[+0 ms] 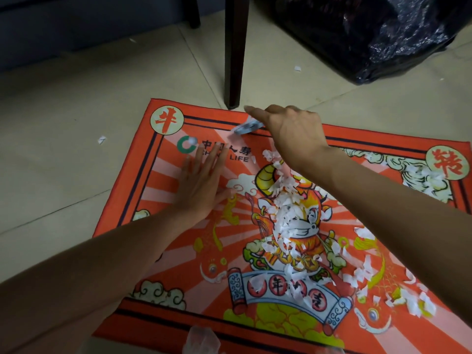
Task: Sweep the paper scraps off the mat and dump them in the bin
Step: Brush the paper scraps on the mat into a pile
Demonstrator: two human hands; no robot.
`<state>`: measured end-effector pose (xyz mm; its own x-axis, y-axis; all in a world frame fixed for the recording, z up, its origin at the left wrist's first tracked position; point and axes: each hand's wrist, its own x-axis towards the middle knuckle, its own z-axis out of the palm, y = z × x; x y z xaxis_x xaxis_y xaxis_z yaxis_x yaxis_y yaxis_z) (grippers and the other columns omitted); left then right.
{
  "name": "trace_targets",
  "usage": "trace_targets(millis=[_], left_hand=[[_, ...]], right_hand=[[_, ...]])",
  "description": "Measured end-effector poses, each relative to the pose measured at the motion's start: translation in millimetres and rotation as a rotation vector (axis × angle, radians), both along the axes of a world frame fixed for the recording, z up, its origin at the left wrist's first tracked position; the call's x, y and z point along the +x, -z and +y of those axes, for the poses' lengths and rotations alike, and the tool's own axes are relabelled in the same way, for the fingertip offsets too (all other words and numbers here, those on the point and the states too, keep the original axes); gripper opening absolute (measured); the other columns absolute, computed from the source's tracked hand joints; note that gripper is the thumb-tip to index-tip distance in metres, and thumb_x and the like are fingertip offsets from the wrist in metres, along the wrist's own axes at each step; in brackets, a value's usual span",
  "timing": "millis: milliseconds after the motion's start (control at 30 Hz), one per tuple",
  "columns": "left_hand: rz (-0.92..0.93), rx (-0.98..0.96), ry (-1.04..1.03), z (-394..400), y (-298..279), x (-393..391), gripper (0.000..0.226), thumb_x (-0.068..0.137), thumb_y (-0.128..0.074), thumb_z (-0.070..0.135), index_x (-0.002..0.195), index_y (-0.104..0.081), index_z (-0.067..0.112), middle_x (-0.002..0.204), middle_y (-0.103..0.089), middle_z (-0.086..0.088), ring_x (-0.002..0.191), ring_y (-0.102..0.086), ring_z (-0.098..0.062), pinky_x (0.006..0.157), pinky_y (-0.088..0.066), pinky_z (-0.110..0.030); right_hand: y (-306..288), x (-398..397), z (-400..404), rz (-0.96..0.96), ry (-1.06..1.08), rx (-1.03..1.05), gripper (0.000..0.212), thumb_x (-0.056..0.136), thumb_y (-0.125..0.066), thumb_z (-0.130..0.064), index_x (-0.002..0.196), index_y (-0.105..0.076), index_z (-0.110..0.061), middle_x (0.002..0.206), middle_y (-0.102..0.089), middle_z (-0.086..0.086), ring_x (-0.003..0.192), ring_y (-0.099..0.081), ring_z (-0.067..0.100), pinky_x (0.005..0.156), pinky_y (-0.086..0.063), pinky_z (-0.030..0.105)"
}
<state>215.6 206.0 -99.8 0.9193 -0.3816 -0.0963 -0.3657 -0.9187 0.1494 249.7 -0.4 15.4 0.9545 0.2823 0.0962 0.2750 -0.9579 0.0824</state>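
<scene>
Paper scraps [288, 221]: heaped centre of mat [143, 297], more lower right; featherlight, limp, scatter easily, so herd with flat palm, no pinching.
Left hand [201, 185]: flat, fingers spread, empty, on mat.
Right hand [291, 129]: closed on small blurred grey piece [245, 127], upper centre.
Black bin bag [370, 34]: upper right.

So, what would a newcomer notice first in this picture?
The bright red mat on the tiled floor, with white paper scraps heaped along its middle. Above it, the left hand lies flat, and the right hand reaches to the far edge by a chair leg.
</scene>
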Motion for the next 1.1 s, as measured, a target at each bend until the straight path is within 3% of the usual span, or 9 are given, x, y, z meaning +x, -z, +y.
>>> trace_targets(millis=[100, 200, 333, 467, 667, 833, 1100], left_hand=[[0.005, -0.015, -0.015, -1.5, 2.0, 4.3, 0.100, 0.088, -0.051, 0.064, 0.155, 0.012, 0.024, 0.165, 0.011, 0.001, 0.151, 0.011, -0.031, 0.121, -0.005, -0.052], [0.002, -0.029, -0.019, -1.1, 3.0, 8.9, 0.101, 0.087, -0.049, 0.067, 0.156, 0.012, 0.024, 0.165, 0.011, 0.002, 0.151, 0.012, -0.030, 0.120, -0.002, -0.050], [0.016, -0.022, -0.019, 0.3, 2.7, 13.1, 0.102, 0.085, -0.046, 0.071, 0.156, 0.012, 0.024, 0.164, 0.011, 0.002, 0.150, 0.013, -0.030, 0.120, -0.001, -0.049], [0.013, -0.021, -0.017, -2.8, 1.3, 9.4, 0.095, 0.089, -0.046, 0.062, 0.155, 0.011, 0.025, 0.165, 0.010, 0.001, 0.150, 0.013, -0.029, 0.121, -0.003, -0.051], [-0.011, -0.046, -0.054, -11.6, -2.4, -3.0, 0.087, 0.093, -0.042, 0.056, 0.156, 0.008, 0.024, 0.165, 0.007, 0.001, 0.151, 0.007, -0.029, 0.122, -0.004, -0.050], [-0.021, -0.040, -0.029, -10.5, -0.9, -10.8, 0.092, 0.092, -0.051, 0.055, 0.156, 0.010, 0.026, 0.165, 0.004, 0.001, 0.151, 0.004, -0.031, 0.121, -0.005, -0.051], [0.003, -0.040, 0.019, -11.9, -2.1, -28.2, 0.090, 0.094, -0.047, 0.056, 0.155, 0.013, 0.029, 0.164, 0.011, 0.005, 0.150, 0.012, -0.027, 0.120, 0.000, -0.049]], right_hand=[[6.1, 14.0, 6.5, 0.002, 0.017, -0.017, 0.092, 0.084, -0.054, 0.006, 0.154, -0.011, -0.035, 0.113, -0.058, 0.003, 0.097, -0.060, 0.029, 0.060, -0.033, 0.032], [12.1, 27.8, 12.5, 0.039, 0.050, -0.053, 0.090, 0.085, -0.055, 0.006, 0.154, -0.011, -0.031, 0.115, -0.058, 0.005, 0.100, -0.060, 0.031, 0.062, -0.036, 0.032], [16.1, 39.9, 24.0, 0.141, 0.046, -0.081, 0.062, 0.087, -0.055, 0.005, 0.142, -0.037, -0.016, 0.118, -0.059, 0.010, 0.106, -0.059, 0.034, 0.067, -0.040, 0.035], [5.1, 39.3, 27.6, 0.242, -0.003, -0.147, 0.037, 0.095, -0.052, -0.008, 0.131, -0.045, -0.007, 0.124, -0.053, 0.018, 0.112, -0.055, 0.036, 0.081, -0.044, 0.037], [-9.6, 6.1, 15.0, 0.290, -0.046, -0.212, 0.039, 0.096, -0.049, -0.012, 0.134, -0.043, -0.009, 0.127, -0.049, 0.018, 0.113, -0.053, 0.034, 0.085, -0.042, 0.036], [-16.0, -28.0, 4.1, 0.297, -0.075, -0.241, 0.040, 0.091, -0.048, 0.000, 0.130, -0.045, -0.011, 0.124, -0.051, 0.015, 0.110, -0.055, 0.033, 0.071, -0.034, 0.032], [-23.0, -65.1, -11.1, 0.322, -0.097, -0.253, 0.041, 0.090, -0.049, 0.002, 0.127, -0.047, -0.015, 0.117, -0.055, 0.010, 0.105, -0.058, 0.030, 0.066, -0.034, 0.032]])
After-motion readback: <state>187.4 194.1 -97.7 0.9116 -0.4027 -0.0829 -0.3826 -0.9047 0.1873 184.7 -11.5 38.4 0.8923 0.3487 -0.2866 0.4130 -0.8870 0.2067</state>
